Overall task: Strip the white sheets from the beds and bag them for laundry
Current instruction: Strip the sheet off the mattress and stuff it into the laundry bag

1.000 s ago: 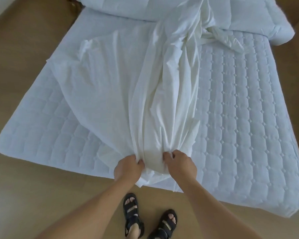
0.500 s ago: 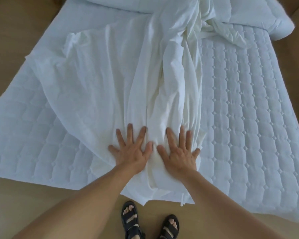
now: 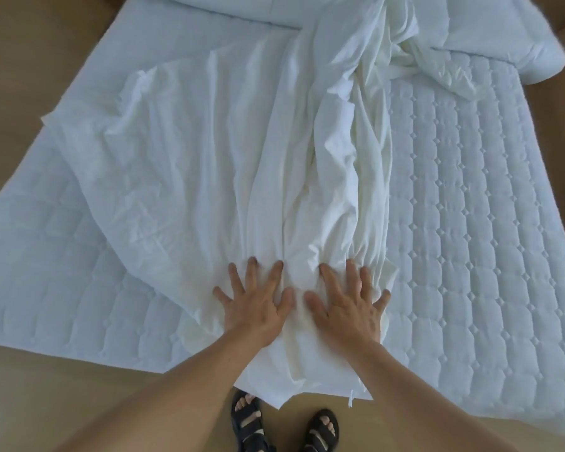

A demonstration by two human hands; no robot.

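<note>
The fingers point(image 3: 249, 267) of the left hand point(image 3: 256, 303) and those of the right hand point(image 3: 348, 308) are spread wide and lie flat, palms down, on the thin wrinkled white cotton sheet point(image 3: 209, 164); they hold nothing between them, only press the cloth into the bed. The two hands are side by side, a narrow ridge of cloth between the thumbs, near the foot edge of the pale blue quilted mattress pad point(image 3: 470, 223). I judge that the open palms are there to rake the cloth together toward the person, because the sheet is bunched into long folds that run from the hands up the middle of the mattress pad. The sheet is already loose: its left part lies flat over the pad, the right part of the pad is bare, and a corner of the sheet hangs over the foot edge, above the black strap sandals point(image 3: 282, 425) on the light brown wooden floor point(image 3: 30, 386). At the far end of the pad lies a white padded duvet point(image 3: 486, 31), partly over the sheet, so it may hold the cloth back. No laundry bag is in view.
</note>
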